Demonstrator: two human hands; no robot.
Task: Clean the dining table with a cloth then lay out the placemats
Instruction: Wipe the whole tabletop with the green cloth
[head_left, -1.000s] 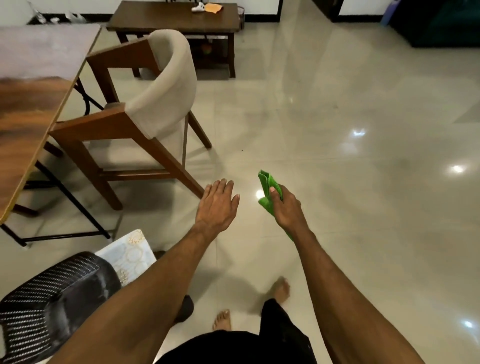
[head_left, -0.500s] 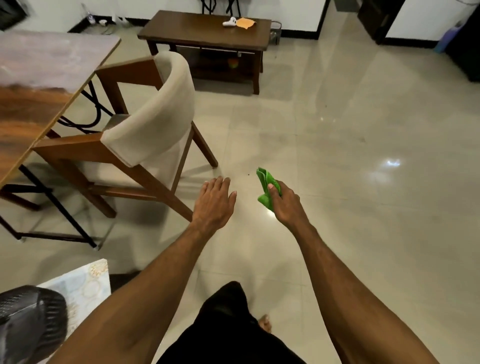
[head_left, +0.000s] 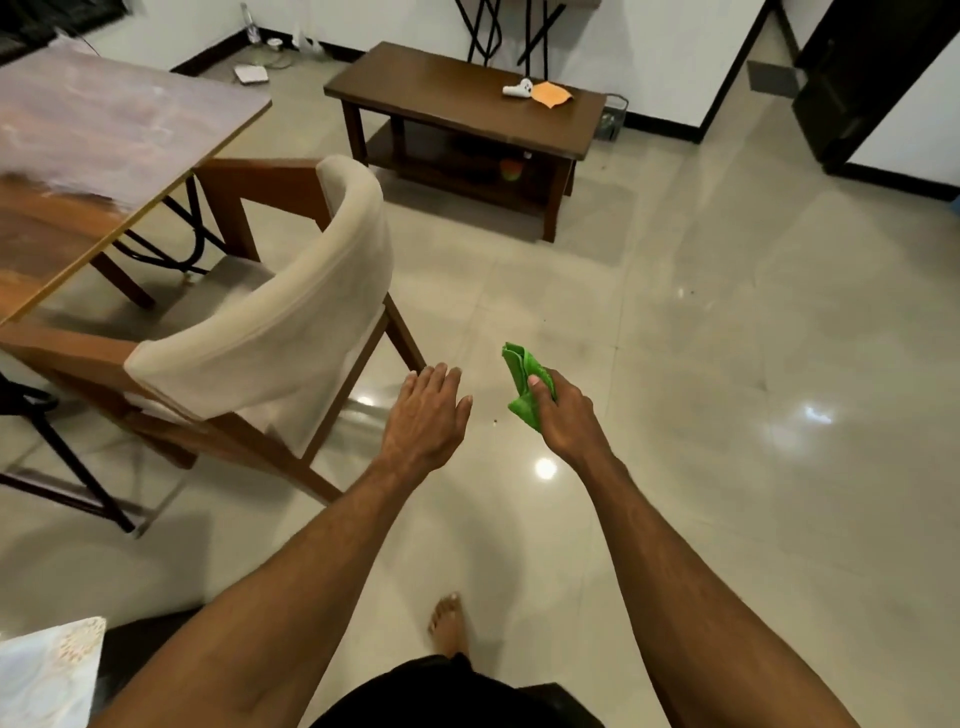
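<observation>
My right hand (head_left: 563, 415) grips a folded green cloth (head_left: 522, 387) in mid-air over the tiled floor. Just left of it my left hand (head_left: 423, 415) is stretched forward, palm down, fingers straight and holding nothing. The wooden dining table (head_left: 104, 150) fills the upper left, its top bare and streaky. A patterned white placemat (head_left: 47, 675) shows at the bottom left corner, cut off by the frame edge.
A wooden chair with a cream curved back (head_left: 270, 322) stands between me and the table. A dark low table (head_left: 467, 109) with an orange cloth (head_left: 550, 93) and a white object on it sits ahead. Glossy floor tiles (head_left: 727, 364) stretch to the right. A bare foot (head_left: 449, 623) shows below.
The view has tilted up and moved forward: the chair and both tables came closer, the black chair left the frame. Both hands keep their pose, the right still holding the cloth.
</observation>
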